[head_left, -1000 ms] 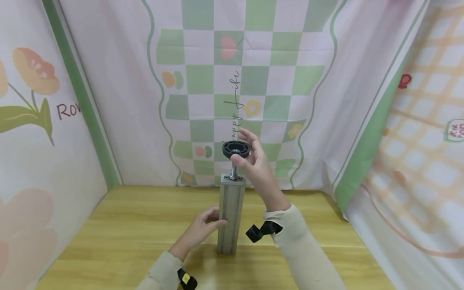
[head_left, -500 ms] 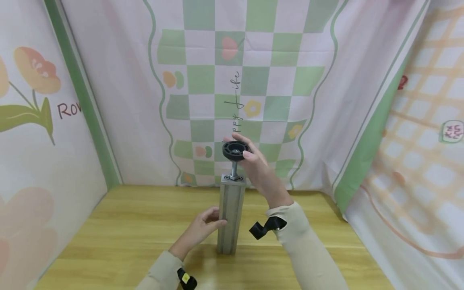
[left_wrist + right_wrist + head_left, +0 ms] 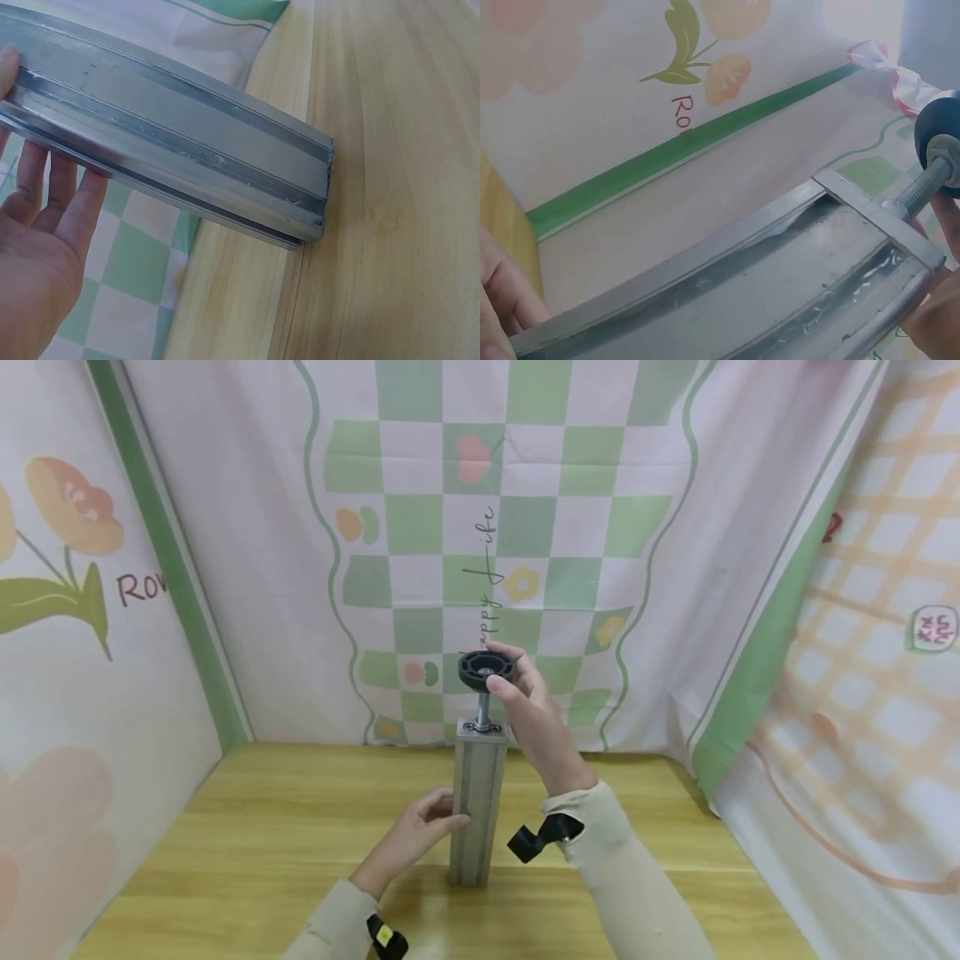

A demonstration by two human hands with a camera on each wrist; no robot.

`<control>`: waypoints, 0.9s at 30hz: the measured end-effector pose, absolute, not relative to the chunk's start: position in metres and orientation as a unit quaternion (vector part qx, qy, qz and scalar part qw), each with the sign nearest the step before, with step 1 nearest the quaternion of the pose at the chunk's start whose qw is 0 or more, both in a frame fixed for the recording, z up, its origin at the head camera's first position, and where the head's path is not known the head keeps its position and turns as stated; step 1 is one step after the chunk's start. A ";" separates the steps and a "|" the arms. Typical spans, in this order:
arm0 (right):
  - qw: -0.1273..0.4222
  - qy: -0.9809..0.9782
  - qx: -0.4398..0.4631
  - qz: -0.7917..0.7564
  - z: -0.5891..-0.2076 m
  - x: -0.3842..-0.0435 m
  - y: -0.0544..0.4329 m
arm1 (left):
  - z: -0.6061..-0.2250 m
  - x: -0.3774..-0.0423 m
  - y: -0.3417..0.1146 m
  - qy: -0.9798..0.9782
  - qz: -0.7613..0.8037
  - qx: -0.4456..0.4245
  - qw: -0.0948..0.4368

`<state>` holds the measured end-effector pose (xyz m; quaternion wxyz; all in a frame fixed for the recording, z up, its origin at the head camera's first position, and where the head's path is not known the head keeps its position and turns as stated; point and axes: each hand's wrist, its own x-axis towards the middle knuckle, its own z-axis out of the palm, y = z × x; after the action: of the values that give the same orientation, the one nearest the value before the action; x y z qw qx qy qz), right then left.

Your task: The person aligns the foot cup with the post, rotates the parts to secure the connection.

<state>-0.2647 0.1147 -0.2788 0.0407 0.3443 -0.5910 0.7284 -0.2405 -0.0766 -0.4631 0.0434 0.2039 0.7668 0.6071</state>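
Note:
A grey aluminium profile (image 3: 478,810) stands upright on the wooden table, its lower end touching the tabletop. From the plate on its top rises a threaded levelling foot with a round black base (image 3: 472,683), base uppermost; its bare threads (image 3: 924,187) show in the right wrist view. My left hand (image 3: 412,837) grips the profile about halfway up, thumb on the near face and fingers behind. In the left wrist view, the fingers (image 3: 82,214) lie along the profile's edge. My right hand (image 3: 536,714) holds the black base by its rim, thumb in front, fingers at the far side.
The wooden table (image 3: 300,793) spreads out around the profile. Behind it hangs a checkered green and white curtain (image 3: 420,527). Printed cloths close off the left side (image 3: 67,693) and the right side (image 3: 862,735). Both wrists wear black straps.
My right hand's thumb and fingers have shifted round the black base's rim, first one way, then back. My left hand and the profile stay in place.

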 end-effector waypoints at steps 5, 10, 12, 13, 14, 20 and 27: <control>0.064 -0.590 0.319 0.739 -0.278 -0.260 0.109 | -0.464 -0.241 -0.077 0.765 0.609 0.204 0.045; 0.089 -0.579 0.324 0.743 -0.275 -0.258 0.102 | -0.463 -0.241 -0.078 0.761 0.613 0.204 0.048; 0.106 -0.588 0.323 0.734 -0.275 -0.258 0.100 | -0.463 -0.241 -0.078 0.761 0.614 0.203 0.049; 0.116 -0.596 0.321 0.727 -0.274 -0.258 0.099 | -0.463 -0.241 -0.078 0.762 0.613 0.203 0.050; 0.125 -0.603 0.320 0.720 -0.274 -0.258 0.099 | -0.463 -0.242 -0.078 0.763 0.612 0.203 0.050; 0.145 -0.615 0.338 0.697 -0.275 -0.259 0.100 | -0.464 -0.242 -0.078 0.767 0.608 0.202 0.047; 0.011 -0.573 0.409 0.710 -0.268 -0.268 0.113 | -0.463 -0.241 -0.078 0.776 0.598 0.195 0.048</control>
<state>-0.2680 0.1128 -0.2683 0.0111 0.4093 -0.5730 0.7099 -0.2409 -0.0785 -0.4629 0.0475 0.1947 0.7760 0.5981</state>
